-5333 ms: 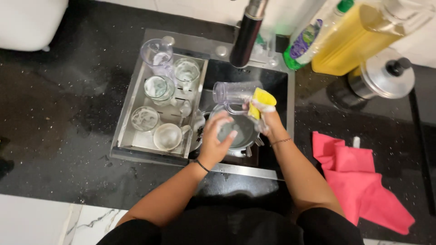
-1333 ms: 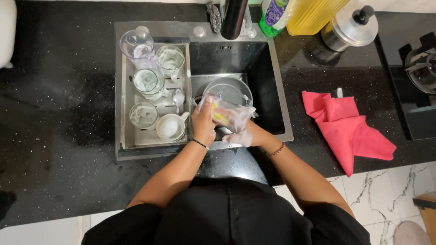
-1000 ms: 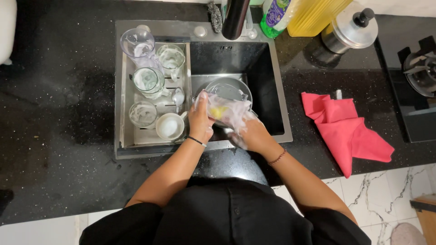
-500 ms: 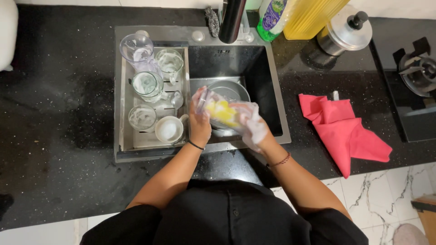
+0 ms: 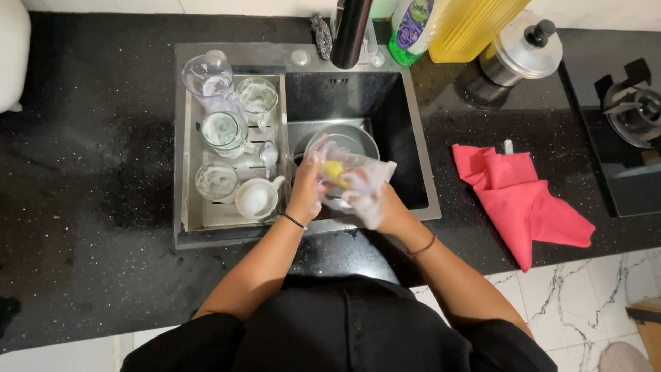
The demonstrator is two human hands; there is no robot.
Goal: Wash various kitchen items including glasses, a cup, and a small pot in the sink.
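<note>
Clear jar (image 5: 358,169) gripped between both hands; yellow sponge (image 5: 334,170) inside, over sink (image 5: 372,103).

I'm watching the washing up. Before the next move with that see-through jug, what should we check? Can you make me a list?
1. Left hand grips the clear jug: ok.
2. Right hand, covered in suds, works the yellow sponge inside the jug: ok.
3. Jug held over the sink, not over the counter: ok.
4. Room left in the rack beside the glasses and the white cup: not ok, it looks full.
5. Suds rinsed off the jug: not ok, still foamy.
6. Tap running: cannot tell.
</note>
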